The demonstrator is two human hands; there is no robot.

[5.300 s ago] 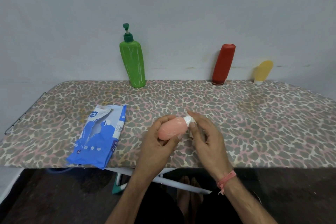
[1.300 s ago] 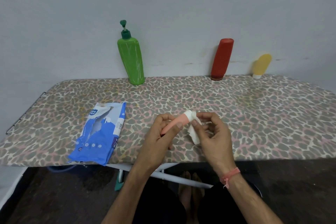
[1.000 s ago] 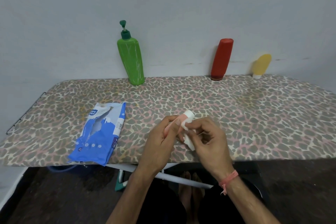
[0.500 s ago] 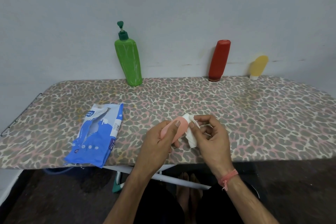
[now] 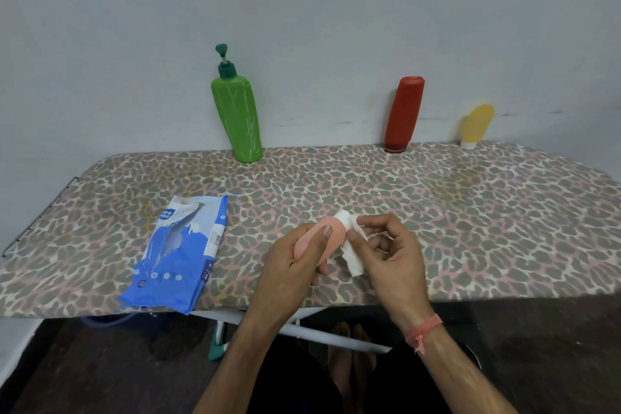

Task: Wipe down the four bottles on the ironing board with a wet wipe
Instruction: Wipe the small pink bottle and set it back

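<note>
Right hand (image 5: 389, 252) fingers pinch white wet wipe (image 5: 351, 255) at cap end of pink bottle (image 5: 331, 239); cap hidden by wipe. Left hand (image 5: 295, 265) wraps bottle body, held above ironing board (image 5: 470, 212). Green pump bottle (image 5: 237, 111), red bottle (image 5: 403, 114), yellow bottle (image 5: 475, 126) at wall. Wipes pack (image 5: 178, 255) left.

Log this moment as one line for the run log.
left hand holds pink bottle | right hand pinches wet wipe at its cap | green, red, yellow bottles by wall
</note>
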